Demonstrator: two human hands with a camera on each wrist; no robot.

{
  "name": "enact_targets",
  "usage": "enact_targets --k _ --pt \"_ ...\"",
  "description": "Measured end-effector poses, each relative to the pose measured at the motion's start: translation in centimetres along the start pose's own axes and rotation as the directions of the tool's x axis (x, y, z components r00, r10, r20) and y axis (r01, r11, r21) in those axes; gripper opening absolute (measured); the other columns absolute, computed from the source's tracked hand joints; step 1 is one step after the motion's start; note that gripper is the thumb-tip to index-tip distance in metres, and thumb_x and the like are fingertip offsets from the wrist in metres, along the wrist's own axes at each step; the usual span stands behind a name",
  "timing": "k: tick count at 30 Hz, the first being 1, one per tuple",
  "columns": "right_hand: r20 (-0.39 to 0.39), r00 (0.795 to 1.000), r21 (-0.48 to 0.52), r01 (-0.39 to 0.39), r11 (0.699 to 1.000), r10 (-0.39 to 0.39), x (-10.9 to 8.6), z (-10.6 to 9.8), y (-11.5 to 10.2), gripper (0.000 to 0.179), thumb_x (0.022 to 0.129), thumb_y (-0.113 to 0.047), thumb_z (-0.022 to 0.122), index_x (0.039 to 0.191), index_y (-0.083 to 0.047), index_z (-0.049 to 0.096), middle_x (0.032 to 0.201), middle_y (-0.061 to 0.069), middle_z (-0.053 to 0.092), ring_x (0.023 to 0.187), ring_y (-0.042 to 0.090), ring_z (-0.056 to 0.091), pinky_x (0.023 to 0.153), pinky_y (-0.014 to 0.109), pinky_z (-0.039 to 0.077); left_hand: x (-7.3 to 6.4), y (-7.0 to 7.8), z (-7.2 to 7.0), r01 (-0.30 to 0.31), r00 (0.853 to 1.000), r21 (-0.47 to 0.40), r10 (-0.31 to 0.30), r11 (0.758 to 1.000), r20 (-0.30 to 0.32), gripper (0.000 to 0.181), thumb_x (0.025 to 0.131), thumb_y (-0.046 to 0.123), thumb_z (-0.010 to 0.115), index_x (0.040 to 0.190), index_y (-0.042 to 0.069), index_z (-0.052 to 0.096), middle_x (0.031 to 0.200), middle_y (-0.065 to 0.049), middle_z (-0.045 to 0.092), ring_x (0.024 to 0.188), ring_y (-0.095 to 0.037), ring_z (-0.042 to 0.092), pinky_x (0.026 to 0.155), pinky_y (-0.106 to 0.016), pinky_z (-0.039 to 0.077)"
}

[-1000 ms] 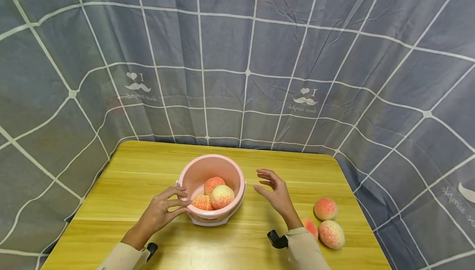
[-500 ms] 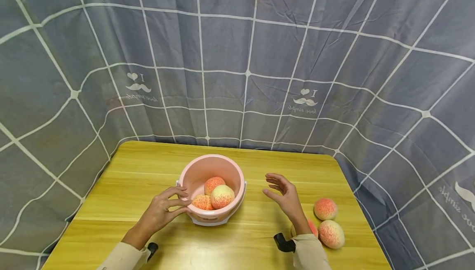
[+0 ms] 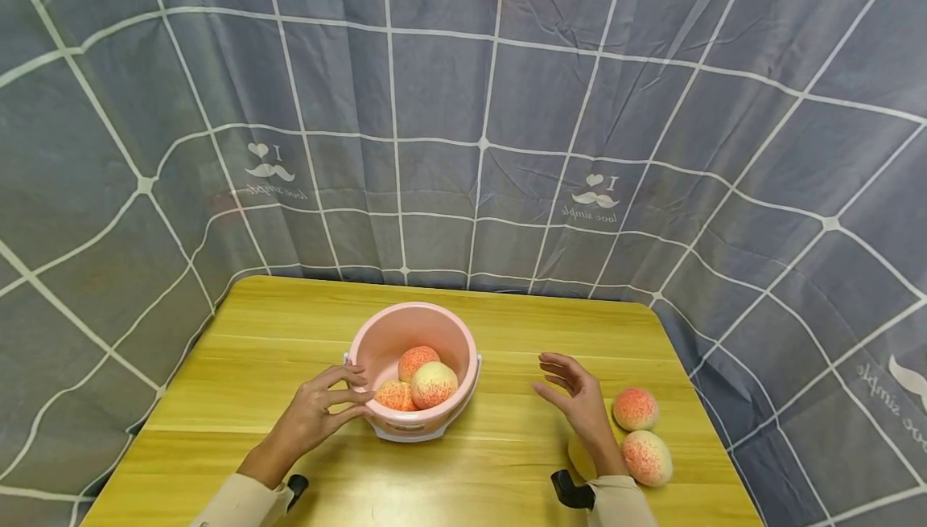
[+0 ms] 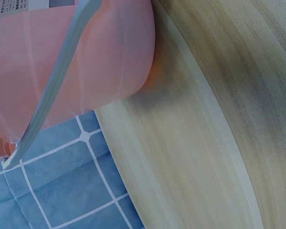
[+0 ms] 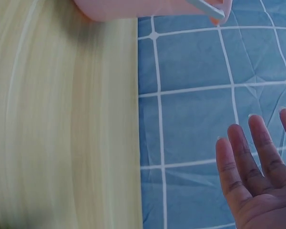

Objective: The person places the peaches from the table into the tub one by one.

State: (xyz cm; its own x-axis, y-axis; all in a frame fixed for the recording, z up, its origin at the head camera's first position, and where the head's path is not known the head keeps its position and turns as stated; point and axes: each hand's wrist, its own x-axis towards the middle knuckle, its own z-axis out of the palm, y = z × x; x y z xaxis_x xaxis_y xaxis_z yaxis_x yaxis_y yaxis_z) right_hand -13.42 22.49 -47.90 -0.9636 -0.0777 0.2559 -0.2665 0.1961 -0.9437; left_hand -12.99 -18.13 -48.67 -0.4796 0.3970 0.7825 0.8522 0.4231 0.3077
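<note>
A pink bucket [image 3: 413,318] with a pale handle [image 4: 57,86] stands on the table. Three peaches [image 3: 434,384] in red, orange and cream lie inside it. My left hand [image 3: 319,414] holds the bucket's near left rim, fingertips over the edge and thumb outside. To the bucket's right, my right hand [image 3: 579,406] is held above the table with fingers loosely bent and nothing in them. Beside that hand are a reddish peach [image 3: 636,409] and a cream-and-red peach [image 3: 647,458]. The right wrist mostly covers another peach [image 3: 579,459].
The yellow wood-grain table [image 3: 290,310] has rounded far corners. A grey-blue curtain [image 3: 434,173] with white grid lines hangs behind it and along both sides. Dark wrist mounts [image 3: 572,491] show at the sleeves.
My right hand has moved away from the bucket, right and toward me, and its wrist now overlaps the nearest loose peach. The left hand and bucket have stayed put.
</note>
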Motion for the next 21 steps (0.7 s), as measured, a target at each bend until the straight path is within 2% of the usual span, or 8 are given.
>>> enact_targets --k 11,14,19,21 --pt "-0.051 0.999 0.021 0.010 1.000 -0.009 -1.5 -1.6 0.6 0.044 0.084 0.007 0.069 0.125 0.012 0.054 0.122 0.014 0.060 0.110 0.018 0.060 0.093 0.025 0.055 -0.1 -0.1 0.1 -0.003 1.000 -0.002 0.003 1.000 -0.001 0.028 0.086 0.033 0.066 0.084 0.007 0.078 0.098 -0.006 0.065 0.097 -0.028 0.063 0.111 -0.019 0.037" --pt "-0.069 0.998 0.035 0.003 0.999 0.000 -2.0 -2.1 0.8 0.044 0.084 0.007 0.069 0.125 0.013 0.053 0.122 0.013 0.060 0.111 0.018 0.060 0.093 0.024 0.055 -0.2 -0.1 0.1 -0.002 1.000 0.001 0.002 1.000 0.000 0.028 0.086 0.033 0.066 0.084 0.007 0.078 0.098 -0.006 0.065 0.097 -0.028 0.063 0.111 -0.017 0.036" --pt "-0.105 0.994 0.026 -0.031 0.999 0.033 -2.5 -3.1 1.2 0.045 0.084 0.007 0.070 0.125 0.011 0.053 0.123 0.020 0.059 0.111 0.017 0.060 0.093 0.027 0.055 -0.2 0.0 0.1 0.008 1.000 0.003 -0.008 1.000 0.003 0.029 0.086 0.033 0.066 0.083 0.007 0.078 0.098 -0.005 0.065 0.097 -0.028 0.063 0.111 -0.017 0.036" --pt "-0.115 0.992 0.024 -0.049 0.999 0.051 -2.6 -3.5 1.2 0.046 0.083 0.006 0.070 0.126 0.011 0.053 0.122 0.015 0.061 0.111 0.017 0.060 0.093 0.027 0.055 -0.2 0.0 0.0 0.012 1.000 0.001 -0.012 1.000 0.005 0.028 0.086 0.033 0.067 0.083 0.007 0.078 0.098 -0.006 0.065 0.097 -0.028 0.063 0.112 -0.019 0.036"
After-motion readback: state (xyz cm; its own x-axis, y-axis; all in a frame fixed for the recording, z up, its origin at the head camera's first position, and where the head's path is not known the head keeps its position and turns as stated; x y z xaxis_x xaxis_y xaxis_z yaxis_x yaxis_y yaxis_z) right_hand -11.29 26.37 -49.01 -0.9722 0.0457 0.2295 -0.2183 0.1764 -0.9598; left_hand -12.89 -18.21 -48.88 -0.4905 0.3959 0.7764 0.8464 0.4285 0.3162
